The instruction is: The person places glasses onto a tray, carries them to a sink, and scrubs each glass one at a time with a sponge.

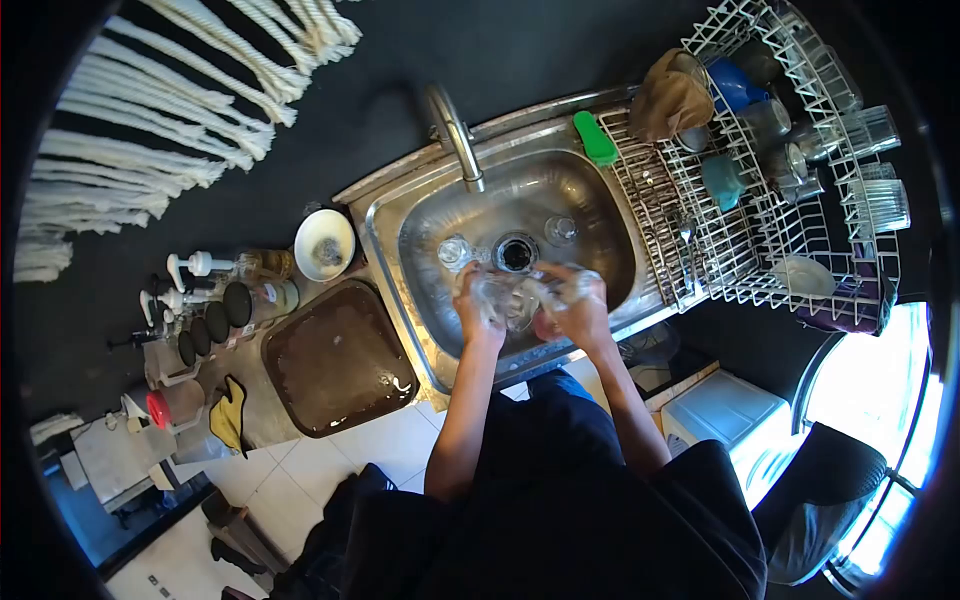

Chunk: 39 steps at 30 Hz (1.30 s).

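Over the near part of the steel sink, my left hand is closed around a clear glass. My right hand is closed on another clear, whitish piece that looks like a glass; both are smeared by motion. Between and below the hands, another clear glass and something pinkish show in part. Farther in, a clear glass stands left of the drain, and one more glass is right of it. The faucet arches over the basin.
A white dish rack with glasses and cups stands to the right, beside a green-handled brush. Left are a white bowl, a brown tray, a yellow cloth, pump bottles and a red-lidded jar.
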### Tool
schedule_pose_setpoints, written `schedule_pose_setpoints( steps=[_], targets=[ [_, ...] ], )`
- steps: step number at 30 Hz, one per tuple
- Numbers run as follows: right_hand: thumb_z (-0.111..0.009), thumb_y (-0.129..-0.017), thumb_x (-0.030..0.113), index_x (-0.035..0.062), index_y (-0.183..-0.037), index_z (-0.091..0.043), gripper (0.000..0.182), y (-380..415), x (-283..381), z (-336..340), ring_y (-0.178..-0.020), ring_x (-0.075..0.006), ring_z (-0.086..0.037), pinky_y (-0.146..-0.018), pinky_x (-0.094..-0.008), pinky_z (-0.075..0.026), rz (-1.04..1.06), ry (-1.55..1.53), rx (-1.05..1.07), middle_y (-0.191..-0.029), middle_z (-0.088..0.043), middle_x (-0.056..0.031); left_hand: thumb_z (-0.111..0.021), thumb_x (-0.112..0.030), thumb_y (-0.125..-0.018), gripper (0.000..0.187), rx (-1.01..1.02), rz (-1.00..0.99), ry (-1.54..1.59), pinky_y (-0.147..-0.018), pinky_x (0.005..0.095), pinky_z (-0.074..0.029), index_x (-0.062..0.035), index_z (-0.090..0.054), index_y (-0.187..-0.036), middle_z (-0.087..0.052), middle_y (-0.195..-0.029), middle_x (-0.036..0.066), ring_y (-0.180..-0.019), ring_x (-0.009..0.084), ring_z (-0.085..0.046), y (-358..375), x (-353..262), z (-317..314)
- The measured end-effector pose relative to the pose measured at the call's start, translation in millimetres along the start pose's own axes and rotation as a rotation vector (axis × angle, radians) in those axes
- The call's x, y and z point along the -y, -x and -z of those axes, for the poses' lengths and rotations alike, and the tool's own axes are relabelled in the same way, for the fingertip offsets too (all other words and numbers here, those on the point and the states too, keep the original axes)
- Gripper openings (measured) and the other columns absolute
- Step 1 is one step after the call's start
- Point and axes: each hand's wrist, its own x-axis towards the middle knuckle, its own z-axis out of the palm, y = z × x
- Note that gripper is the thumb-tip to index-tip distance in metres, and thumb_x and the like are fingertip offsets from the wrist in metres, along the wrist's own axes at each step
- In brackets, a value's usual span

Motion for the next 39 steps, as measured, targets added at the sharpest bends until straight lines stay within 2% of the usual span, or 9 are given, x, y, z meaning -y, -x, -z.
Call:
schedule_pose_setpoints(
  steps=[7,14,19,22,25,29,30,35,39],
  targets=[
    [-0.055,-0.089,0.012,0.0031,-0.095,-0.041,0.017,13,79,-14,-0.064,-0.008,-0.048,-0.053,-0.0201,-0.04,0.047,-0.799,-0.49,-0.082,-0.046,-0.0032,-0.052,-0.026,-0.087,0.022,0.113,-0.066,0.295,-0.064,0.0339,-0.05,-0.0049,-0.053,-0.092,-0.057,-0.081,0.01,-0.071,0.0214,-0.059,46,-52,-56],
    [-0.048,-0.082,0.0,-0.0011,-0.115,-0.04,0.034,33,97,-28,-0.107,-0.0446,-0.046,-0.093,-0.0462,-0.036,0.442,-0.284,0.059,-0.109,-0.046,-0.0255,-0.052,-0.032,-0.086,0.033,0.343,0.018,0.282,-0.079,0.0323,-0.047,-0.0048,-0.051,-0.104,-0.056,-0.087,0.007,-0.083,0.021,-0.057,69,-66,-62],
    [-0.047,-0.085,0.004,-0.0004,-0.114,-0.047,0.029,32,93,-24,-0.104,-0.0372,-0.053,-0.09,-0.0421,-0.041,0.518,-0.156,0.057,-0.11,-0.052,-0.0213,-0.057,-0.02,-0.082,0.043,0.516,-0.155,0.246,-0.077,0.0419,-0.05,-0.0093,-0.042,-0.12,-0.056,-0.095,0.011,-0.089,0.0296,-0.059,96,-77,-74],
    [-0.055,-0.083,0.005,0.0045,-0.113,-0.049,0.03,34,96,-22,-0.099,-0.0148,-0.057,-0.076,-0.0281,-0.048,-0.205,-1.495,0.306,-0.107,-0.055,-0.0046,-0.067,-0.022,-0.074,0.053,0.703,-0.161,0.212,-0.082,0.0441,-0.048,-0.0098,-0.043,-0.12,-0.053,-0.104,0.011,-0.1,0.0316,-0.054,98,-79,-69],
    [-0.06,-0.082,0.012,0.0071,-0.109,-0.056,0.028,52,117,-2,-0.1,-0.0213,-0.058,-0.084,-0.0298,-0.047,-0.508,-1.772,0.255,-0.105,-0.059,-0.0053,-0.075,-0.022,-0.066,0.068,0.921,-0.107,0.185,-0.088,0.0473,-0.045,-0.0109,-0.041,-0.124,-0.05,-0.111,0.011,-0.113,0.0336,-0.047,100,-86,-66],
    [-0.056,-0.083,0.009,0.0021,-0.113,-0.054,0.031,52,106,-5,-0.101,-0.0228,-0.057,-0.086,-0.0323,-0.045,0.534,-0.141,-0.124,-0.108,-0.058,-0.01,-0.078,-0.024,-0.066,0.078,1.064,-0.008,0.014,-0.093,0.0472,-0.042,-0.007,-0.037,-0.13,-0.049,-0.116,0.013,-0.115,0.0335,-0.047,111,-90,-71],
    [-0.058,-0.077,0.004,0.0004,-0.117,-0.052,0.04,51,102,-13,-0.104,-0.0288,-0.056,-0.089,-0.0334,-0.044,0.098,-0.991,0.03,-0.113,-0.057,-0.0145,-0.077,-0.024,-0.065,0.078,0.861,-0.172,-0.156,-0.091,0.0442,-0.044,-0.0072,-0.036,-0.129,-0.049,-0.114,0.013,-0.112,0.0332,-0.049,117,-87,-75],
    [-0.056,-0.07,-0.002,0.0007,-0.116,-0.052,0.046,40,82,-10,-0.106,-0.0324,-0.056,-0.093,-0.0378,-0.042,0.505,-0.395,0.089,-0.113,-0.057,-0.0192,-0.062,-0.017,-0.079,0.044,0.287,-0.378,-0.03,-0.076,0.038,-0.05,-0.0062,-0.044,-0.117,-0.057,-0.093,0.011,-0.085,0.0298,-0.061,147,-100,-109],
    [-0.055,-0.076,-0.002,0.0056,-0.115,-0.052,0.04,38,99,0,-0.105,-0.0306,-0.055,-0.086,-0.0397,-0.045,0.732,-0.21,0.071,-0.117,-0.054,-0.0139,-0.056,-0.017,-0.082,0.016,0.338,-0.49,-0.012,-0.074,0.042,-0.048,-0.0073,-0.051,-0.093,-0.056,-0.081,0.009,-0.076,0.0292,-0.06,133,-106,-94]
  ],
)
